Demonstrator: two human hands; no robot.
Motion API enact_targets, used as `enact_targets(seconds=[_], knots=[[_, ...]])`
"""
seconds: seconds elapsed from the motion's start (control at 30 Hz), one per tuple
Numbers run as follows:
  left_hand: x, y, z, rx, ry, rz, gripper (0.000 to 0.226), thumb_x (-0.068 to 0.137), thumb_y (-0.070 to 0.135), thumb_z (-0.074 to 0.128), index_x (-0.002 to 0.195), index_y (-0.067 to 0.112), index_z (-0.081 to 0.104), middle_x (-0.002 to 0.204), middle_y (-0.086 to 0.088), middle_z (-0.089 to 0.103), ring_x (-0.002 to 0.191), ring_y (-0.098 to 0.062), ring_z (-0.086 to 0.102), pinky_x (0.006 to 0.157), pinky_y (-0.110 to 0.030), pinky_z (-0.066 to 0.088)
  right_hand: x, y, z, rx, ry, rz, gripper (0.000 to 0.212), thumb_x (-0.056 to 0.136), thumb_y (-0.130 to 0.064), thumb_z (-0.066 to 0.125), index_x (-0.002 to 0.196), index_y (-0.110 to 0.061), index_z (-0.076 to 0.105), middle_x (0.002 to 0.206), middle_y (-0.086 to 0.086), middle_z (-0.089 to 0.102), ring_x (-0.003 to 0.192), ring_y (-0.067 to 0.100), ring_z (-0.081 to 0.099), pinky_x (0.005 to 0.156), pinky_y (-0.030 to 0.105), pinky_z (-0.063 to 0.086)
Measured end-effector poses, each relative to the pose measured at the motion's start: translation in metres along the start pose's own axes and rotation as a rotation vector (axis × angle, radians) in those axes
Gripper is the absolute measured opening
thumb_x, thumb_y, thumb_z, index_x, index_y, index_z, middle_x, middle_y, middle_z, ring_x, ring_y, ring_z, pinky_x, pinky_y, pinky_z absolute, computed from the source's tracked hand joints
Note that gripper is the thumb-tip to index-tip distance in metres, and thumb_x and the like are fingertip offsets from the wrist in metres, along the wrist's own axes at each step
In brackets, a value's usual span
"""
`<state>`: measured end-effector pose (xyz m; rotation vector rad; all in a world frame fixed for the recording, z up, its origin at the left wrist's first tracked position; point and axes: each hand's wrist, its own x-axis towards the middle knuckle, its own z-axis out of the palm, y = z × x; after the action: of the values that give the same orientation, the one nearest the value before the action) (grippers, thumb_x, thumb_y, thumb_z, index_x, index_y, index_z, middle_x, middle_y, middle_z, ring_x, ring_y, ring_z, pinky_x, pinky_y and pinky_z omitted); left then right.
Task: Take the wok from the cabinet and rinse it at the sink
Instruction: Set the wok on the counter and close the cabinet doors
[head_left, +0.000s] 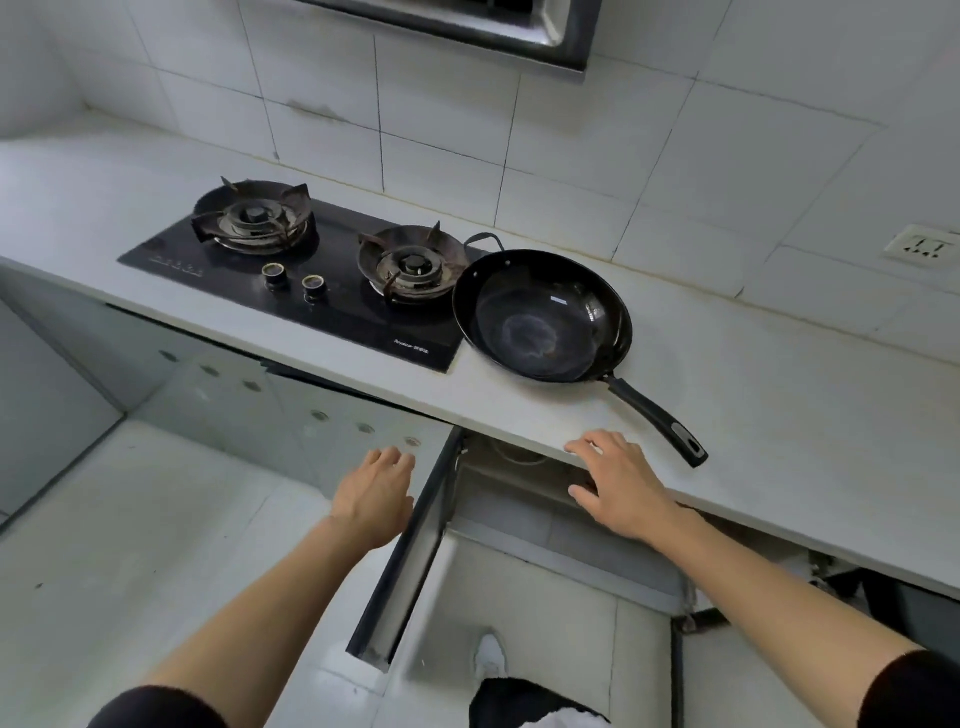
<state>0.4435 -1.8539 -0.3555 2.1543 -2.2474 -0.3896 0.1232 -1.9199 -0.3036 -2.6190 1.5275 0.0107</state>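
Head view, sole entry.

Item: wok (543, 317), black, empty, upright on the white table (779, 415) at about 1 o'clock from frame centre, just beside the right burner (410, 262) of the gas hob (291, 280). Its long handle (657, 420) pointed toward 5 o'clock and overhung the table's front edge.

Item: cabinet door (402, 545), swung open beneath the table, centre frame; the interior behind it was dim and showed no contents clearly.

Item: left hand (374, 499), at 7 o'clock of the wok, against the open door's outer face, fingers (395, 460) loosely spread, gripping nothing.

Item: right hand (618, 486), at 6 o'clock of the wok, resting on the table's front lip, fingers (587, 447) spread flat, empty, near the handle tip but apart from it.

Sink: not in view.

Risks, as judged:
- The overhanging handle could be knocked by the right forearm or by the person rising, tipping the wok off the table.
- The open door stood in the leg's path; a step toward the sink might catch it.
- Shutting the door carelessly could pinch the left fingers at the frame.
- A one-handed lift by the handle's far end could let the wok tilt and strike the burner.
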Motion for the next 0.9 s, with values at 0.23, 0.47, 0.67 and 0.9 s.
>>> enact_targets(seconds=[0.23,0.47,0.67,0.9], knots=[[-0.042,-0.008,0.034,-0.033,-0.103,-0.12,0.038,0.094,0.032,0.052,0.128,0.018,0.044,0.126,-0.001,0.049,0.115,-0.024,0.046,0.084,-0.036,0.05,0.0,-0.007,0.021,0.07,-0.076,-0.025,0.053,0.089,-0.04,0.061,0.137,-0.025,0.043,0.134,-0.002,0.045,0.121,0.016,0.042,0.102,0.031,0.039],[-0.04,0.005,0.055,-0.11,-0.176,-0.27,0.042,0.093,0.031,0.05,0.133,0.02,0.045,0.131,-0.001,0.049,0.119,-0.024,0.045,0.087,-0.038,0.05,0.018,0.016,0.035,0.101,-0.178,-0.032,0.058,0.09,-0.039,0.061,0.141,-0.024,0.039,0.142,0.0,0.04,0.127,0.018,0.04,0.106,0.033,0.038],[-0.027,0.019,0.078,-0.188,-0.173,-0.318,0.042,0.09,0.03,0.049,0.132,0.022,0.047,0.129,-0.001,0.049,0.115,-0.024,0.045,0.087,-0.039,0.05,0.039,0.039,0.05,0.089,-0.242,-0.048,0.065,0.092,-0.033,0.06,0.147,-0.021,0.028,0.155,0.006,0.023,0.141,0.025,0.024,0.11,0.038,0.035],[-0.023,0.029,0.108,-0.296,-0.161,-0.393,0.041,0.089,0.027,0.054,0.128,0.017,0.044,0.12,-0.003,0.048,0.105,-0.024,0.046,0.083,-0.038,0.048,0.047,0.057,0.081,0.048,-0.322,-0.03,0.073,0.092,-0.039,0.06,0.149,-0.018,0.021,0.157,0.007,0.02,0.144,0.026,0.02,0.113,0.041,0.032]])
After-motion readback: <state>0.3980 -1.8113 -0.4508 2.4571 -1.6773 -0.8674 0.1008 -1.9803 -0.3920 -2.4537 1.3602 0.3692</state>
